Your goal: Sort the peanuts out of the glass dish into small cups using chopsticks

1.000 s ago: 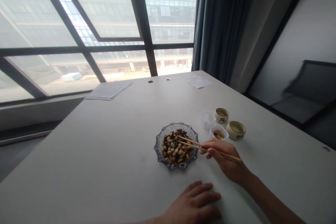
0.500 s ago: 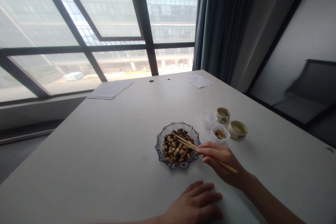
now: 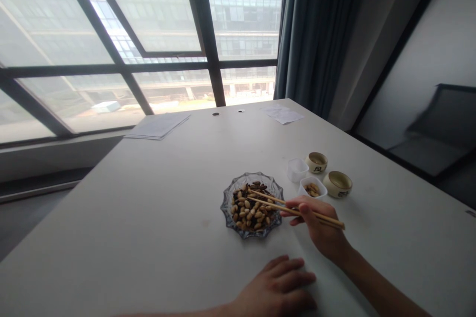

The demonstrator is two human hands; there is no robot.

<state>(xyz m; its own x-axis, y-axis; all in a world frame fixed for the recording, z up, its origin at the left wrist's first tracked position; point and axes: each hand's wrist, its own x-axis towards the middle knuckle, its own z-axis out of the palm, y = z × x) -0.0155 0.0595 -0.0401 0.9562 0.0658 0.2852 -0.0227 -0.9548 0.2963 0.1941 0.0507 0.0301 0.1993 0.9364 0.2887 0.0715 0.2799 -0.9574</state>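
Observation:
My right hand [image 3: 316,223] grips a pair of wooden chopsticks [image 3: 273,203], its fingers closed round them. The chopstick tips are slightly apart among the nuts in a scalloped glass bowl [image 3: 226,212]. Tan, pistachio-like nuts [image 3: 249,213] fill the near part of the bowl, with darker brown nuts [image 3: 259,186] at the back. Whether the tips pinch a nut I cannot tell. My left hand [image 3: 277,285] lies on the table in front of the bowl, fingers spread and holding nothing. Just beyond my right hand stands a white plastic cup [image 3: 323,192] with some light brown nuts in it.
Behind that cup is another clear plastic cup [image 3: 297,171]. Two cream ceramic cups with dark characters, a farther one [image 3: 317,163] and a nearer one [image 3: 337,185], stand to the right. Papers [image 3: 158,125] and a sheet [image 3: 285,115] lie at the white table's [image 3: 148,218] far end.
My right hand has turned, bringing the thumb into view and shifting the chopsticks' rear ends right and up. Their tips have parted a little. The left hand stays in place.

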